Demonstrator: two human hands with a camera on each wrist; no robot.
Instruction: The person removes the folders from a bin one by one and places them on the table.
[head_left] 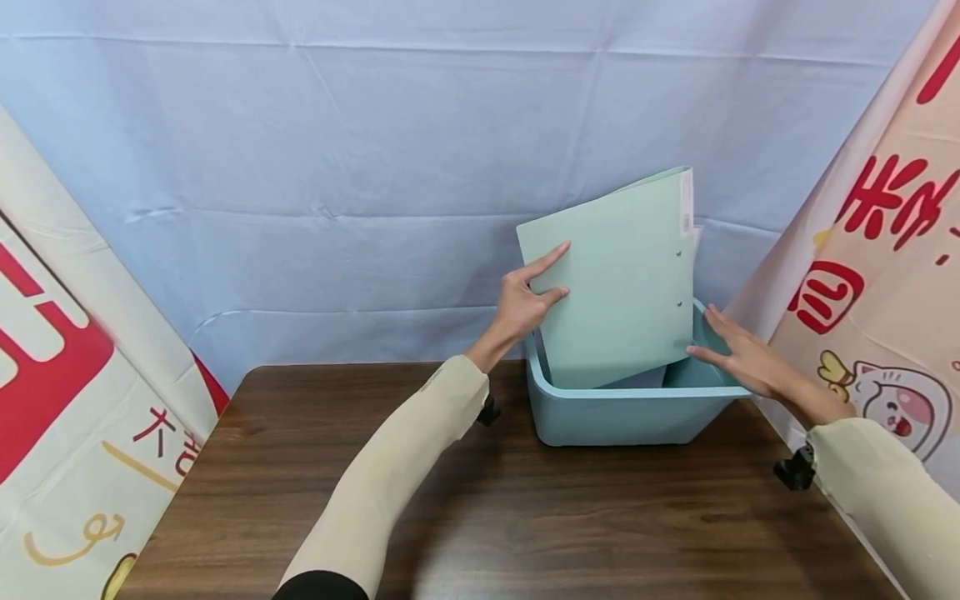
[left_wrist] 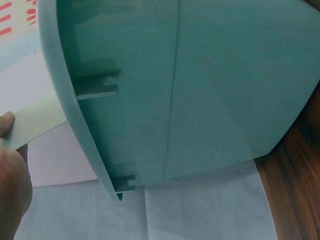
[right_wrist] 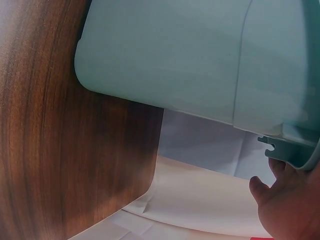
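A pale green file folder (head_left: 615, 283), with a white label on its spine edge and two small rivets, stands tilted in a blue-green plastic bin (head_left: 611, 421). Its lower part is inside the bin, and its top rises well over the rim. My left hand (head_left: 519, 304) pinches the folder's left edge, with two digits on the front face and the others hidden behind. At the bin's right rim is my right hand (head_left: 750, 358), fingers straight and spread, holding nothing. Low in the bin, a grey-blue flat surface (head_left: 641, 377) shows beneath the folder.
The bin stands at the back right of a dark wooden table (head_left: 600, 517). Behind it hangs a light blue cloth (head_left: 375, 167). Printed banners flank the table, a white one (head_left: 82, 417) on the left and a pinkish one (head_left: 892, 275) on the right.
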